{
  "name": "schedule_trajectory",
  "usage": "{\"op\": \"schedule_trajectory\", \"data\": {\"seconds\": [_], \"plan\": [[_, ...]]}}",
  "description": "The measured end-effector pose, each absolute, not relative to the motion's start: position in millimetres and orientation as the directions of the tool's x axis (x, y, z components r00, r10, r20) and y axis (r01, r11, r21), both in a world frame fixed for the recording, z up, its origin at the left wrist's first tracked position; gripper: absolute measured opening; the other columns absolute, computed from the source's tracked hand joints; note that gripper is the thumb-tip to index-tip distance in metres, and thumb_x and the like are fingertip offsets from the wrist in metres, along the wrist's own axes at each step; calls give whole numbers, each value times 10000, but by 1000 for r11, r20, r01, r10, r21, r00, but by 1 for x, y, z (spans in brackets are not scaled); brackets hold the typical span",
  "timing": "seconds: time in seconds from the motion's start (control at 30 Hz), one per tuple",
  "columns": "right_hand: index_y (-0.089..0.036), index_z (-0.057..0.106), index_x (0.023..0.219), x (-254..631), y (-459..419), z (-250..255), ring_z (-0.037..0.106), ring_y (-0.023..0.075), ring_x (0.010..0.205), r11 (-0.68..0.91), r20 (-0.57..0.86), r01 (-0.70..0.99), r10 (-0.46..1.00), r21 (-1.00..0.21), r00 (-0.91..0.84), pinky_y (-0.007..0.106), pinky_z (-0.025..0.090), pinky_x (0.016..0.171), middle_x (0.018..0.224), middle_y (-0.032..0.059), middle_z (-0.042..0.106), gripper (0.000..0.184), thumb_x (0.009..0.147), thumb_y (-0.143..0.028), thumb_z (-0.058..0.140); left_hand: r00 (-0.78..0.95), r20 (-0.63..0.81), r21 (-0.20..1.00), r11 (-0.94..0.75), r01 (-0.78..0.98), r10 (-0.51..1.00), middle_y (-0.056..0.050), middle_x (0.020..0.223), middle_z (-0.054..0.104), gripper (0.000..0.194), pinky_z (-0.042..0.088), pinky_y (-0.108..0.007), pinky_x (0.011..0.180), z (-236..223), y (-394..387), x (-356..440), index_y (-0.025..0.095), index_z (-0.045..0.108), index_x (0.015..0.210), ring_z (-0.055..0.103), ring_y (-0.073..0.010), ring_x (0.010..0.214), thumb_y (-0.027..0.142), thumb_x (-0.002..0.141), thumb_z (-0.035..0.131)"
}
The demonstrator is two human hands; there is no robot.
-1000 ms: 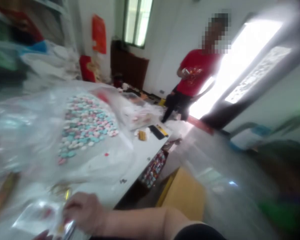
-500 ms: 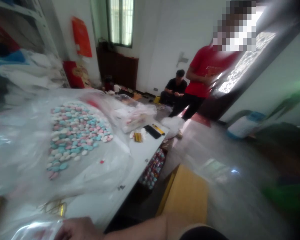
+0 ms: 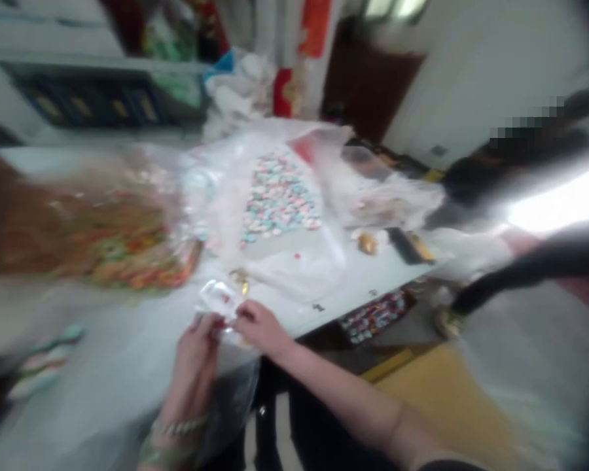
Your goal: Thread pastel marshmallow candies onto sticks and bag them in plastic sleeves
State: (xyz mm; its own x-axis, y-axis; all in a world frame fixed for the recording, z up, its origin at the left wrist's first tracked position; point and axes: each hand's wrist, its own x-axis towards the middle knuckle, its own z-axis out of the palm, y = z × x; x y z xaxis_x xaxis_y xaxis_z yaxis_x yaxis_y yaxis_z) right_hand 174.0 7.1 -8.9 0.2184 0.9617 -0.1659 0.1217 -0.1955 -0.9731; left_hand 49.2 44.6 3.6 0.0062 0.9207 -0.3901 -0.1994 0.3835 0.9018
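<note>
Both hands meet at the table's front edge around a small clear plastic bag (image 3: 219, 294), which has a tiny red spot on it. My left hand (image 3: 200, 335), with a bracelet at its wrist, closes its fingers on the bag's near side. Fingers pinched, my right hand (image 3: 259, 327) grips the bag's right side. Just beyond the bag lies a small gold-coloured item (image 3: 244, 285), blurred. Farther back, many pale blue, pink and white round pieces (image 3: 279, 196) are spread on a clear plastic sheet (image 3: 319, 278).
At left lies a large clear bag of orange and green pieces (image 3: 132, 255). A dark phone-like slab (image 3: 406, 246) and gold packets (image 3: 368, 243) sit toward the table's right end. Below stands a box of colourful pieces (image 3: 375, 317), near a cardboard box (image 3: 451, 392). A person's dark-clothed leg (image 3: 520, 268) is at right.
The view has swung left and down, bringing both my hands and the large bag at left into sight. Only my right hand at the clear bag showed before.
</note>
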Motion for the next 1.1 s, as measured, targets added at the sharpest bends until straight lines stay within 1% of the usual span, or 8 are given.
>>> {"op": "schedule_trajectory", "data": {"seconds": [0.17,0.3,0.4,0.6,0.73,0.87,1.0,1.1], "plan": [[-194,560,654,158,18,-11,516,110,549,-328,-352,-184,928,-927,121,223,431,557,566,-74,545,198,562,-228,732,-75,-479,761,371,-532,875,27,617,612,232,449,-198,537,-6,45,49,144,609,671,561,-98,566,216,554,797],[-189,559,596,154,16,-10,496,102,467,-361,-408,-273,902,-892,141,220,420,484,510,-51,568,152,593,-264,691,-63,-542,702,410,-583,838,1,644,644,183,477,-217,520,0,43,48,131,634,716,588,-116,559,198,624,777],[-193,561,583,153,14,-13,475,104,446,-380,-419,-209,887,-901,195,214,388,451,469,-47,541,202,667,-334,678,33,-569,673,489,-555,822,-30,665,666,172,493,-249,512,1,40,47,122,657,761,596,-140,550,252,699,750],[-209,502,508,162,8,-17,546,145,646,-268,-202,242,943,-933,264,240,433,627,549,-26,537,377,770,-434,655,38,-660,640,588,-494,750,-37,629,664,60,474,-224,527,-1,39,53,88,675,721,578,-119,536,88,683,722],[-210,535,603,173,9,-20,508,133,600,-221,-215,2,952,-975,218,243,412,597,579,-29,526,321,782,-467,607,-29,-651,660,547,-515,758,-15,634,670,91,471,-211,550,-5,41,54,105,685,713,572,-103,540,65,651,739],[-206,545,700,176,15,-24,503,124,573,-281,-313,-212,940,-936,136,234,407,572,591,-63,543,221,587,-306,706,9,-613,681,534,-501,790,-34,674,693,146,498,-229,592,-8,40,59,96,696,720,615,-129,610,114,608,787],[-207,532,641,176,16,-22,533,137,608,-278,-300,-127,929,-952,218,245,430,621,593,-60,550,135,601,-248,654,60,-576,736,549,-395,815,-55,693,699,267,491,-248,537,-12,37,62,89,709,776,615,-149,588,228,588,837],[-210,544,626,178,13,-18,555,144,671,-223,-187,124,949,-967,253,250,423,668,637,-38,579,122,716,-271,600,134,-595,722,600,-344,793,-57,670,689,290,494,-256,512,-13,35,63,86,705,798,609,-152,552,273,619,834]]}}
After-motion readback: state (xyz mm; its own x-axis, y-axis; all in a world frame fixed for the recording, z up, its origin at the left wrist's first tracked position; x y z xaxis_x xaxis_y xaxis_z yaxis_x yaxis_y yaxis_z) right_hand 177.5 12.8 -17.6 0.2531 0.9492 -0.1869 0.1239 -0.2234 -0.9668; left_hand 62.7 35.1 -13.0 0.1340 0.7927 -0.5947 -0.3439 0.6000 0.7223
